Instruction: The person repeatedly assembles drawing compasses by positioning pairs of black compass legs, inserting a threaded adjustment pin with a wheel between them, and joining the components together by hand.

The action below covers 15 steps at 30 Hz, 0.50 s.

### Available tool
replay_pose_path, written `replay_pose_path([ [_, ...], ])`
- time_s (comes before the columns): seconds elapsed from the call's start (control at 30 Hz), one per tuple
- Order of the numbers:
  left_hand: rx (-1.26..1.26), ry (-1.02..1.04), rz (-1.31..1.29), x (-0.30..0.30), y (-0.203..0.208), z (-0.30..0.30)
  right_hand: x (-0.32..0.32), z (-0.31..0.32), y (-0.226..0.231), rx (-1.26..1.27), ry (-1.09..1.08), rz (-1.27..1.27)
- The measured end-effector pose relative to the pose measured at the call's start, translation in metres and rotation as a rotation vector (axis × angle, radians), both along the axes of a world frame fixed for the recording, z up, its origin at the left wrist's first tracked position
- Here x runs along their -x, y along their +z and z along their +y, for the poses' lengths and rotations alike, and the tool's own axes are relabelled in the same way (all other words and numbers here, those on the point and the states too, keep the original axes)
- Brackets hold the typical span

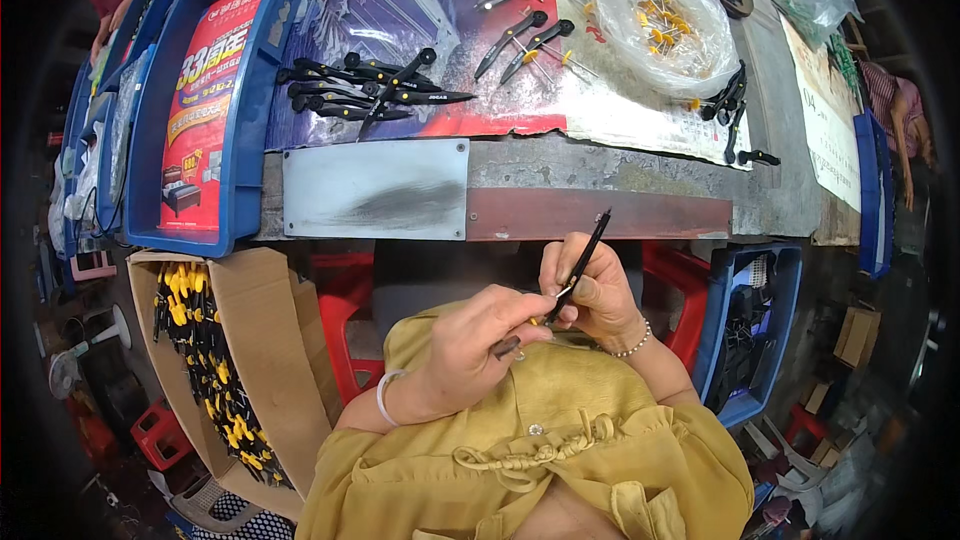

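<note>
In front of my chest both hands meet at a slim black pointed piece. My right hand [600, 285] pinches this black piece [588, 258], which stands tilted with its narrow end up. My left hand [480, 330] is closed beside its lower end. A thin tool with a dark brown end [507, 347] sticks out of the left fist, and a bit of yellow shows near the fingertips. The fingers hide where the two things touch. On the bench beyond lie a pile of black pointed pieces with round ends [370, 90] and two pieces with metal pins [535, 50].
A clear plastic bag [610, 0] of yellow-headed pins lies on the bench. A blue tray [240, 140] stands at the left. Below it is a cardboard box [255, 320] of black and yellow pieces. A blue crate [790, 290] is at my right. Other people are at the far edges.
</note>
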State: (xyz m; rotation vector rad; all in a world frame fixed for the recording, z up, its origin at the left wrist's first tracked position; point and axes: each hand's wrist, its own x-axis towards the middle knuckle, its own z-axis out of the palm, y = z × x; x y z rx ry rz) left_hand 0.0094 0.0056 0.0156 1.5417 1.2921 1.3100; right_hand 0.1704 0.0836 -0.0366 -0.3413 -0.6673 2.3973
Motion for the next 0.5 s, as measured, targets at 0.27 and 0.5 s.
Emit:
replay_pose_path([
  [0.27, -0.113, 0.017, 0.189, -0.0052, -0.0029, -0.0007, 0.001, 0.0014, -0.0027, -0.105, -0.052, -0.052],
  [0.5, 0.006, 0.057, 0.153, -0.0022, -0.0029, -0.0048, -0.0026, -0.002, 0.0045, -0.175, -0.085, -0.194],
])
